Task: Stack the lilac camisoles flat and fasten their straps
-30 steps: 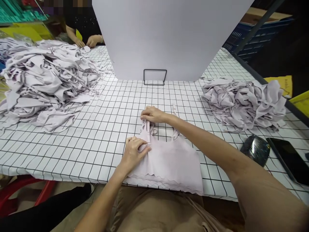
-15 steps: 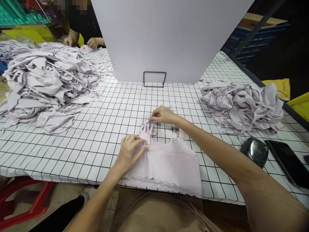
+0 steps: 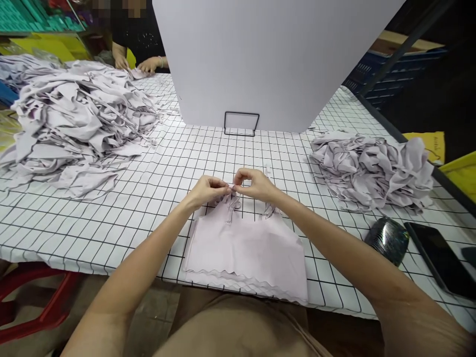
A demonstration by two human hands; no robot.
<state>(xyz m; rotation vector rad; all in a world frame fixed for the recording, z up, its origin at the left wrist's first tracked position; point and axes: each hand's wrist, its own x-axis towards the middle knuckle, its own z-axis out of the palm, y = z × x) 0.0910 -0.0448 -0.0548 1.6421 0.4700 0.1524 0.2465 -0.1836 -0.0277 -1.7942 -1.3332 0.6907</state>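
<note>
A pale pink strappy top (image 3: 247, 253) lies flat before me, its wavy hem along the table's front edge. It rests on more layers of the same cloth. My left hand (image 3: 208, 191) pinches the left shoulder strap (image 3: 231, 202) near its upper end. Close against it, my right hand (image 3: 255, 184) pinches the same strap between thumb and forefinger. The fingertips of both hands almost touch, and they hide the bit of strap between them. The right strap (image 3: 271, 209) lies loose on the table.
A big heap of pale garments (image 3: 74, 119) covers the left side; a smaller pile (image 3: 372, 168) sits at right. A large white board (image 3: 275, 64) stands ahead with a black wire frame (image 3: 241, 124). A dark shiny rounded object (image 3: 387, 240) and a phone (image 3: 441, 255) lie right. A co-worker's hands (image 3: 148, 65) handle cloth behind.
My left hand has lifted off the top's body and moved up to the strap beside my right hand. My right hand stays at the strap, its fingers now pinching toward the left.
</note>
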